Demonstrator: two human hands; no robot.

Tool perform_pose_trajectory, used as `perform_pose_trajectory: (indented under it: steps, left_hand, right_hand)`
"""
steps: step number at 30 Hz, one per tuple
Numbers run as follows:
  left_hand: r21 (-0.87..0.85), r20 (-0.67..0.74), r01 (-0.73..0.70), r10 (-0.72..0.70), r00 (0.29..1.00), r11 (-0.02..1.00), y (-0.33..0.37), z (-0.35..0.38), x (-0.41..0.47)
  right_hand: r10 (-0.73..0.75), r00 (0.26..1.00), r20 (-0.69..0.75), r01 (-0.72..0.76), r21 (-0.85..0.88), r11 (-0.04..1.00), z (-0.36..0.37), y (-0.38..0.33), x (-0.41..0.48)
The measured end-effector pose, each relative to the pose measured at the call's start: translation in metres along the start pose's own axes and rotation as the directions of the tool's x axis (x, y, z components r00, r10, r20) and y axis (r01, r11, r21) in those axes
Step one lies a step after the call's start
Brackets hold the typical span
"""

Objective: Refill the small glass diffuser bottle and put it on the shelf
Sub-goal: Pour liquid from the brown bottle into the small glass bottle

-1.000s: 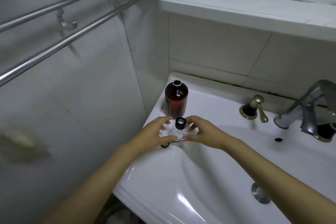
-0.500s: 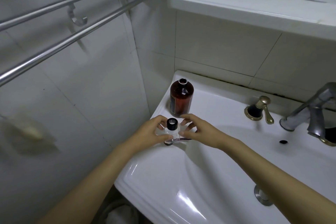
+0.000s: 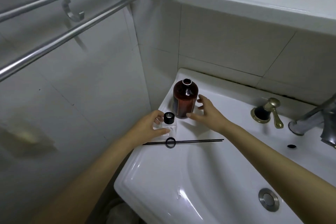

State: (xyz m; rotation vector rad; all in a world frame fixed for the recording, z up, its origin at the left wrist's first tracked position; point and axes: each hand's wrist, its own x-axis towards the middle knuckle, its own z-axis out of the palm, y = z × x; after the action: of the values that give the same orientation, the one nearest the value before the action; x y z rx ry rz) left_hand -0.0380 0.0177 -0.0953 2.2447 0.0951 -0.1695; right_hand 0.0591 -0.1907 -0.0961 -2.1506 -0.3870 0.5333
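Observation:
The small clear glass diffuser bottle (image 3: 170,127) with a black collar stands on the sink's left rim. My left hand (image 3: 148,126) grips it from the left. Behind it stands a brown refill bottle (image 3: 185,99) with its mouth uncapped. My right hand (image 3: 206,112) is spread open just right of the brown bottle, its thumb near the base, fingers apart and not closed on it. Thin black reed sticks (image 3: 196,141) and a black ring cap (image 3: 171,142) lie on the rim in front of the diffuser bottle.
The white sink (image 3: 163,183) has a drain (image 3: 268,199) at lower right, a brass tap handle (image 3: 272,111) and a chrome faucet (image 3: 312,118) at right. A towel rail (image 3: 76,31) runs along the left wall. A white window ledge (image 3: 254,9) sits above.
My right hand has left the diffuser bottle and moved up to the brown bottle. The reed sticks now lie on the rim. My left hand stays on the small bottle.

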Motion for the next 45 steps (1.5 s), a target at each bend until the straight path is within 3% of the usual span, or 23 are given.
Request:
perform_pose_trajectory:
  steps: [8,14,24,45]
  left_hand:
    - [0.003,-0.012,-0.004,0.004,1.0,1.0,0.0,-0.005,0.011]
    - [0.012,-0.008,-0.005,0.005,1.0,1.0,-0.003,-0.006,0.016]
    - [0.019,0.016,0.006,-0.006,1.0,1.0,-0.004,-0.004,0.016]
    - [0.018,-0.017,-0.055,0.055,0.998,0.998,0.023,-0.013,-0.009]
  right_hand:
    - [-0.135,0.989,-0.057,0.143,0.152,0.978,0.004,-0.014,0.027]
    - [-0.124,0.991,-0.045,0.131,0.214,0.968,0.006,-0.013,0.035]
    - [-0.088,0.983,-0.161,0.119,0.194,0.974,0.009,-0.013,0.02]
    - [-0.156,0.981,-0.112,0.176,0.199,0.964,-0.021,-0.034,-0.047]
